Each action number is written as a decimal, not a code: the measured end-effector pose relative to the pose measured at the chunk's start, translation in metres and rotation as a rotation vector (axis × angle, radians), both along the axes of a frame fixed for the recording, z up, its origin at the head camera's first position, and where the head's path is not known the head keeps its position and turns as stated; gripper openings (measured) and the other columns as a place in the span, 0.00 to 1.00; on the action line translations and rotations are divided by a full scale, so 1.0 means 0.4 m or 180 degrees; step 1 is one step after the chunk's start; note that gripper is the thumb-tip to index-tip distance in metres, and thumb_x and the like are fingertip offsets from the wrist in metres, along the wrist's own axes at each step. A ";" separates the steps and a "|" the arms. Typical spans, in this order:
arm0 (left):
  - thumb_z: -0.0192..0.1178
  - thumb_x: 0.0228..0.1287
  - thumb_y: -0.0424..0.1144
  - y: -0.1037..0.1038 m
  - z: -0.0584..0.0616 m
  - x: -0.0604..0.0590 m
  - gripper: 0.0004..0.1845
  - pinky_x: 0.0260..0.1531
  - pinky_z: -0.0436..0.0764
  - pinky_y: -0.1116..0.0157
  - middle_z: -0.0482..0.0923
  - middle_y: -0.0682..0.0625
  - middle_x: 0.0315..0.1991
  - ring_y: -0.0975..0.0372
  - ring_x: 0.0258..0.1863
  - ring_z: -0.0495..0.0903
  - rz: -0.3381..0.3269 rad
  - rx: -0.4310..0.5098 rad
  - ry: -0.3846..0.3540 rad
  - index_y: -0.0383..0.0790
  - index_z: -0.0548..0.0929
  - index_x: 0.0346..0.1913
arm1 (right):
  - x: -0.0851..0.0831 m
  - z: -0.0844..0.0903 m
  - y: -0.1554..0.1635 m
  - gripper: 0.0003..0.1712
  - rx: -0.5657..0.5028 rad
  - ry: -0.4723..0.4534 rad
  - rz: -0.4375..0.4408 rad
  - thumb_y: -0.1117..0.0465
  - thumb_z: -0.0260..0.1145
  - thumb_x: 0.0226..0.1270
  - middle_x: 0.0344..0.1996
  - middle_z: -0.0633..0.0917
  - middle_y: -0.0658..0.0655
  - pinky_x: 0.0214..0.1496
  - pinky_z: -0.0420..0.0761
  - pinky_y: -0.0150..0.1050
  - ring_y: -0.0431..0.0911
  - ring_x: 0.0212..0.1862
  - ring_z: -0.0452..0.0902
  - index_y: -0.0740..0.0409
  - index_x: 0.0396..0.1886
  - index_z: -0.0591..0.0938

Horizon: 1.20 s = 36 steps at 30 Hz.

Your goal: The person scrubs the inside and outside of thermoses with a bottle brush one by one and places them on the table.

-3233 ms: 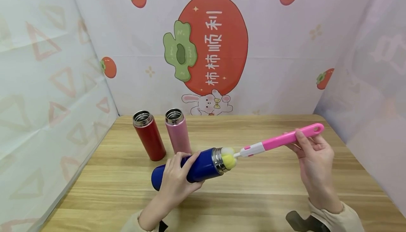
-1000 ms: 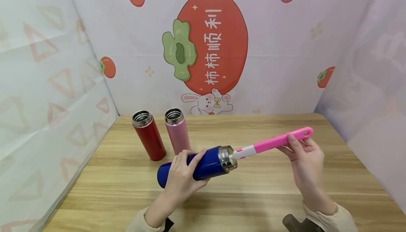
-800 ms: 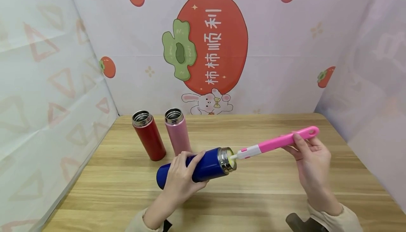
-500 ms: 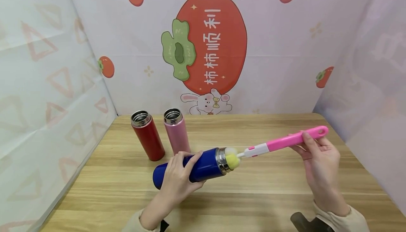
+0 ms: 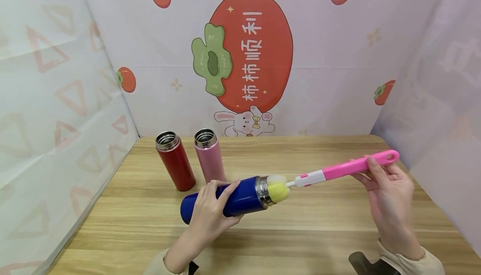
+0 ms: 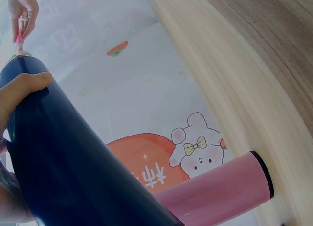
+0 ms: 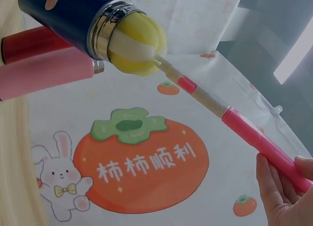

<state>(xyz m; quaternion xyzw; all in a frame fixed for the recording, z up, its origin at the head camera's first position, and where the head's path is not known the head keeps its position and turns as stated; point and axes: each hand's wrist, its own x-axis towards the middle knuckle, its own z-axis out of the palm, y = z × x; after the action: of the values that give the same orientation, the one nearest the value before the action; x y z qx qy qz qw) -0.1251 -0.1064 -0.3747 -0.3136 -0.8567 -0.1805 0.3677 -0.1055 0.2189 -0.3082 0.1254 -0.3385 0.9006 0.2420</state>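
Scrubbing is the step in hand, I'd say: the left hand wraps its fingers round the blue flask, holding it tipped on its side above the wooden table, steel mouth pointing right. The right hand pinches the pink bottle brush near the far end of its handle, thumb on top. Its yellow sponge head sits half out of the flask's mouth, bulging against the rim. Next, by my guess, comes either a straight push along the flask's axis or a clean pull free; both call for a firm left grip.

Behind the left hand stand a red flask and a pink flask, upright, open-mouthed, just beside each other.

From the right wrist view you get what the head view hides: the white core inside the sponge. From the left wrist view, only the blue body close up, with the pink flask beyond.
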 end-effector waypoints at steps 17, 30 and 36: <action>0.76 0.19 0.48 0.006 0.008 0.001 0.44 0.35 0.71 0.58 0.70 0.44 0.37 0.55 0.36 0.72 0.0013 0.0084 0.0072 0.46 0.74 0.52 | -0.011 -0.014 -0.048 0.05 0.0190 -0.0430 -0.0224 0.77 0.53 0.59 0.26 0.82 0.62 0.36 0.79 0.39 0.48 0.30 0.81 0.72 0.34 0.75; 0.76 0.19 0.48 0.009 0.008 0.000 0.43 0.35 0.70 0.58 0.70 0.44 0.37 0.55 0.36 0.72 0.0020 0.0093 0.0058 0.46 0.74 0.52 | -0.023 -0.036 -0.068 0.04 0.0468 -0.0458 -0.0124 0.76 0.54 0.59 0.27 0.83 0.61 0.38 0.78 0.40 0.47 0.31 0.82 0.70 0.33 0.75; 0.76 0.20 0.49 0.021 0.009 -0.001 0.44 0.33 0.70 0.59 0.70 0.44 0.37 0.56 0.36 0.71 -0.0028 0.0058 0.0077 0.47 0.74 0.53 | -0.126 -0.264 -0.018 0.13 0.1120 -0.0412 0.0193 0.72 0.55 0.60 0.39 0.79 0.69 0.45 0.74 0.49 0.59 0.43 0.77 0.72 0.45 0.70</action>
<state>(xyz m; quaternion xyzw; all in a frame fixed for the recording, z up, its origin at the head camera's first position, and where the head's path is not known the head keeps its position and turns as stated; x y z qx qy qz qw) -0.1257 -0.0980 -0.3710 -0.3161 -0.8491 -0.1861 0.3800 -0.1561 0.2117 -0.4139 0.1177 -0.5017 0.8406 0.1668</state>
